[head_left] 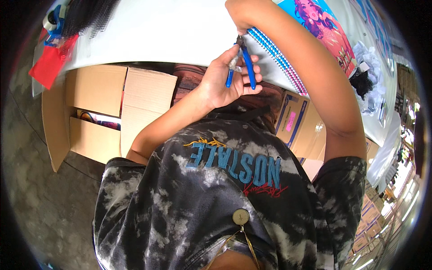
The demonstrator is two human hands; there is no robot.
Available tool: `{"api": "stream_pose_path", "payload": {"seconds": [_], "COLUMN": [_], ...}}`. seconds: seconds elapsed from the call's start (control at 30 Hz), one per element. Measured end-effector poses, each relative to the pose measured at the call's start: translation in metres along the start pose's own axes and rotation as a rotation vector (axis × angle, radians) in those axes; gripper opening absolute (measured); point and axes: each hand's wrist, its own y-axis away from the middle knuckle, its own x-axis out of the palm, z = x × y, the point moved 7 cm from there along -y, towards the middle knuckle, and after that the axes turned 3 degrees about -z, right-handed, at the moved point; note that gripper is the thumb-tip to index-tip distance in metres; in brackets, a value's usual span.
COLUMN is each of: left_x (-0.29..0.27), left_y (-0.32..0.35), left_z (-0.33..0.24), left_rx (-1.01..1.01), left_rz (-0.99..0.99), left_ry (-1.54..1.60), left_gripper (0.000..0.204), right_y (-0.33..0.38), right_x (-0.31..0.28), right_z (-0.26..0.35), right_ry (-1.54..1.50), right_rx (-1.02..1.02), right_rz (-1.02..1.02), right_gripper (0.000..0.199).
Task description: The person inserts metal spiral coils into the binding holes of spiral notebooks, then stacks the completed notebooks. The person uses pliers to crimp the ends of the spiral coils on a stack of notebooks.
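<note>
My left hand [225, 83] is palm up, holding cutting pliers [246, 63] with blue handles and dark jaws. The pliers lie across the fingers with their handles spread and their jaws pointing away from me. A small clear scrap [235, 63] shows by the thumb. Reaching across from the right, my right arm bends at the wrist, and my right hand [239, 20] is close to the jaw tips. Its fingers are mostly hidden. Beside it, under the forearm, runs a blue-to-pink spiral binding [276, 58], apparently of stacked notebooks, at the table's near edge.
The white table [157, 31] holds an illustrated cover [321, 31] and crumpled clear plastic [371, 81] at right. Black coils [92, 15], a tape dispenser [54, 22] and a red piece [51, 63] are at far left. An open carton [96, 90] stands below left, closed cartons [303, 126] below right.
</note>
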Motion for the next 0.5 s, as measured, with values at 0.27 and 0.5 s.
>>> {"api": "stream_pose_path", "payload": {"seconds": [0.27, 0.5], "left_x": [0.006, 0.008], "left_y": [-0.01, -0.012], "left_z": [-0.002, -0.003], "left_rx": [-0.01, 0.047], "left_rz": [-0.032, -0.201], "left_ry": [-0.112, -0.163], "left_gripper": [0.053, 0.05], "right_y": [-0.006, 0.002], "right_x": [0.008, 0.004], "right_z": [-0.01, -0.014], "right_ry": [-0.112, -0.177], "right_rx": [-0.039, -0.034], "right_rz": [0.011, -0.034], "right_gripper": [0.022, 0.022]}}
